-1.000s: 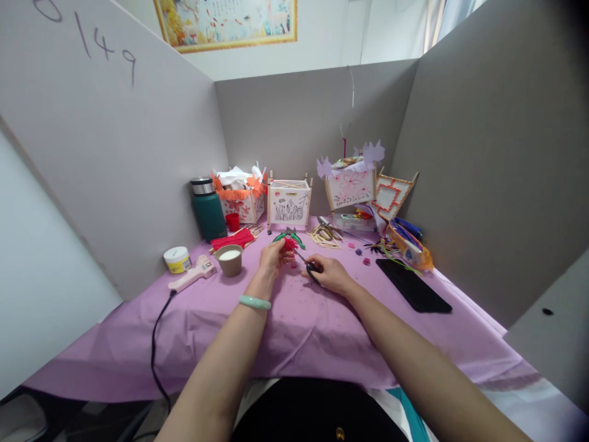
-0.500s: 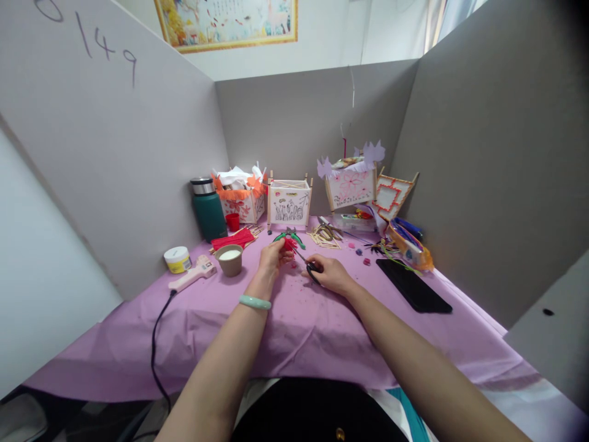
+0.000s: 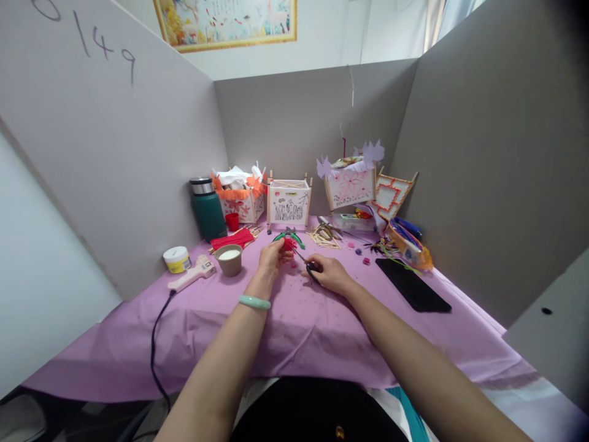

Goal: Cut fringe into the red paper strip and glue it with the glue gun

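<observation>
Near the middle of the purple cloth, my left hand (image 3: 273, 258) pinches a small bunch of red fringed material (image 3: 289, 245); whether it is paper or yarn I cannot make out. My right hand (image 3: 329, 272) is closed around the black handles of a pair of scissors (image 3: 313, 270). The scissor blades point up and left, with their tips at the red fringe. Tiny scraps lie on the cloth below my hands. Just behind the fringe rest green-handled pliers (image 3: 295, 237).
At left stand a cup of white stuff (image 3: 230, 260), a pink corded tool (image 3: 192, 275), a yellow-labelled jar (image 3: 177, 259) and a green bottle (image 3: 209, 212). Behind are a drawn-on white lantern frame (image 3: 289, 205) and wooden sticks (image 3: 324, 238). A black phone (image 3: 411, 285) lies at right.
</observation>
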`<action>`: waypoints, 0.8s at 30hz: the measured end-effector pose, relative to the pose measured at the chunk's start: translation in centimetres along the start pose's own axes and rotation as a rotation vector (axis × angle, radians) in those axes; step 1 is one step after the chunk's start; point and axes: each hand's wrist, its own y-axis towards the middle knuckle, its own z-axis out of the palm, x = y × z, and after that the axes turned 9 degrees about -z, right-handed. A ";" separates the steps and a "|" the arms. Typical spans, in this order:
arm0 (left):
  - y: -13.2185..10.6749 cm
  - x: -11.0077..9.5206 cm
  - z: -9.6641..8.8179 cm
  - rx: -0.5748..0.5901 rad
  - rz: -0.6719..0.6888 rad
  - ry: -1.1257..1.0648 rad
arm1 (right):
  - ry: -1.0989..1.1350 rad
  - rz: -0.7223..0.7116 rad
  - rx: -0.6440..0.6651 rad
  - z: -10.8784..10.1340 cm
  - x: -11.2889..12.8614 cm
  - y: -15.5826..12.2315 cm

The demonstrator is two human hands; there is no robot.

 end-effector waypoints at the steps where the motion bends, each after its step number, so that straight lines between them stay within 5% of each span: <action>1: 0.1 0.0 0.0 0.001 0.002 0.000 | -0.003 0.001 -0.001 0.0 0.0 0.0; 24: 0.0 0.0 0.0 0.007 -0.002 -0.004 | -0.017 0.005 -0.001 0.0 0.0 0.0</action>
